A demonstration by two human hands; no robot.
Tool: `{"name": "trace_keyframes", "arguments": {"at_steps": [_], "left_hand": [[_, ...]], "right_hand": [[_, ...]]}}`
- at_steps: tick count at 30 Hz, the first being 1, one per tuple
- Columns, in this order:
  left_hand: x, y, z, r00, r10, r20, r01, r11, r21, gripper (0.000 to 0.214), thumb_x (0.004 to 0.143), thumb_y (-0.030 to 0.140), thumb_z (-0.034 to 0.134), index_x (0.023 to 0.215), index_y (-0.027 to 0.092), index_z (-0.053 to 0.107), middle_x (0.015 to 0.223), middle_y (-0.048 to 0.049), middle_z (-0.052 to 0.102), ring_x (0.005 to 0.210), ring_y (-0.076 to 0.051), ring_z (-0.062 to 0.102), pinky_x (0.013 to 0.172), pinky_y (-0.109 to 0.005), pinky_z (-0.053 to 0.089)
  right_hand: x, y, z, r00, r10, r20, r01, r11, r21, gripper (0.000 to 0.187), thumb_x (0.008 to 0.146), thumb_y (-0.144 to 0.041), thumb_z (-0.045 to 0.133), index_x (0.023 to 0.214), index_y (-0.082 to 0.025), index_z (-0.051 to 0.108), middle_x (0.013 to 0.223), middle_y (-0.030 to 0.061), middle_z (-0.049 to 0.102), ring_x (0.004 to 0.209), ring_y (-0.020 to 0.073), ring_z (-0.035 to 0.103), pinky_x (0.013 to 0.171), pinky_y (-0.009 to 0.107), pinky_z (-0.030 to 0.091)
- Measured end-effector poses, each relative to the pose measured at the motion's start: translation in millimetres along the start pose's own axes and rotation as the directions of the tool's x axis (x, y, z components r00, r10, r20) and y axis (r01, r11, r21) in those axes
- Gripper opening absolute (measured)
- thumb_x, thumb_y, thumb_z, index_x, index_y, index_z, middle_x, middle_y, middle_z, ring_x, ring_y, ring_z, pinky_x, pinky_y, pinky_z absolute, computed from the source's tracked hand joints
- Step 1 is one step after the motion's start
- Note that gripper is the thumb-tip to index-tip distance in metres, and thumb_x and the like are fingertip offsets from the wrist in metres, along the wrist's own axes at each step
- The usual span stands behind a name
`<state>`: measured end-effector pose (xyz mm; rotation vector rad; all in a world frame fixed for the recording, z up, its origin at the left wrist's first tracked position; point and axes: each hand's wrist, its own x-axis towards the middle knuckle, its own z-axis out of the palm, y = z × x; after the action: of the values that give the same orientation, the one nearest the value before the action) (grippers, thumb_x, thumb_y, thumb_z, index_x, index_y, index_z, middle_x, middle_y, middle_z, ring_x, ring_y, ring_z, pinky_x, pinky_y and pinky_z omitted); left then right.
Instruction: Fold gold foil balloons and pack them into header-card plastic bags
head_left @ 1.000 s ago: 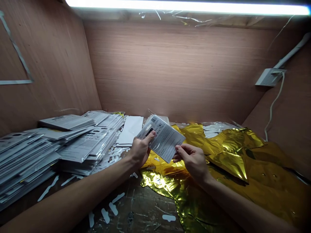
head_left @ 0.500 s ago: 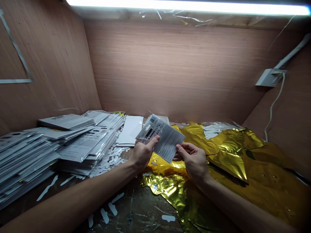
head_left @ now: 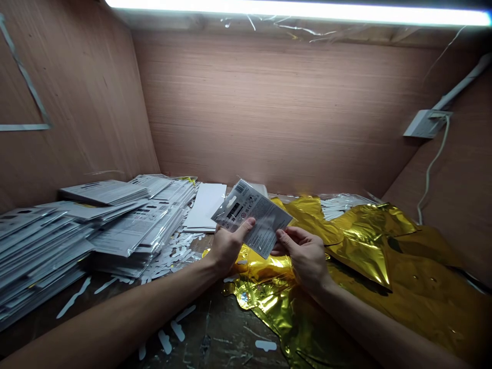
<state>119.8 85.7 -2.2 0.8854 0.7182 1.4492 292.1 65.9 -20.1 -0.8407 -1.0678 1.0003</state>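
A flat clear-wrapped packet with a printed card is held up at a tilt over the middle of the table. Its face shows a barcode, small print and a hang-hole slot near the upper left edge. My left hand grips the packet's lower left side, thumb on top. At the lower right corner, my right hand pinches it between thumb and fingers. Beneath and right of both hands lies crumpled gold foil, shiny and flat like uninflated balloons.
Stacks of similar packets fill the left side. White cards lie at the back, beside a heap of paper cut-outs. A white box with a cable hangs on the right wall. A lamp tube runs overhead.
The packet and both hands have shifted very slightly left. My left thumb sits a little farther over the card, and the grip is otherwise the same.
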Motion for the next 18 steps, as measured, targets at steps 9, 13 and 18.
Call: {"name": "trace_keyframes", "arguments": {"at_steps": [9, 13, 18], "left_hand": [[8, 5, -1.4, 0.997, 0.014, 0.076, -0.01, 0.999, -0.048, 0.04, 0.07, 0.032, 0.093, 0.1, 0.009, 0.078, 0.111, -0.0167, 0.078, 0.108, -0.032, 0.073, 0.102, -0.047, 0.058], [5, 3, 1.2, 0.997, 0.025, 0.067, -0.021, 0.998, -0.063, 0.043, 0.071, 0.031, 0.093, 0.106, 0.011, 0.076, 0.113, -0.015, 0.077, 0.107, -0.032, 0.073, 0.102, -0.048, 0.059], [-3, 1, 5.2, 0.999, -0.034, 0.037, 0.037, 0.995, -0.088, 0.043, 0.071, 0.03, 0.092, 0.105, 0.009, 0.075, 0.111, -0.0163, 0.078, 0.104, -0.033, 0.074, 0.097, -0.046, 0.061]], "right_hand": [[1, -11, -2, 0.999, 0.01, 0.053, -0.007, 0.999, -0.051, 0.035, 0.075, -0.043, 0.089, 0.085, -0.012, 0.075, 0.069, 0.0057, 0.074, 0.056, 0.0201, 0.072, 0.056, 0.033, 0.068], [-2, -14, 2, 0.999, 0.003, 0.043, -0.001, 0.998, -0.062, 0.036, 0.076, -0.043, 0.089, 0.084, -0.012, 0.074, 0.07, 0.0058, 0.073, 0.057, 0.0203, 0.072, 0.055, 0.033, 0.068], [-5, -16, 5, 0.999, 0.003, 0.051, 0.0, 0.998, -0.063, 0.035, 0.078, -0.043, 0.088, 0.086, -0.012, 0.074, 0.068, 0.0055, 0.073, 0.057, 0.02, 0.072, 0.055, 0.032, 0.068]]}}
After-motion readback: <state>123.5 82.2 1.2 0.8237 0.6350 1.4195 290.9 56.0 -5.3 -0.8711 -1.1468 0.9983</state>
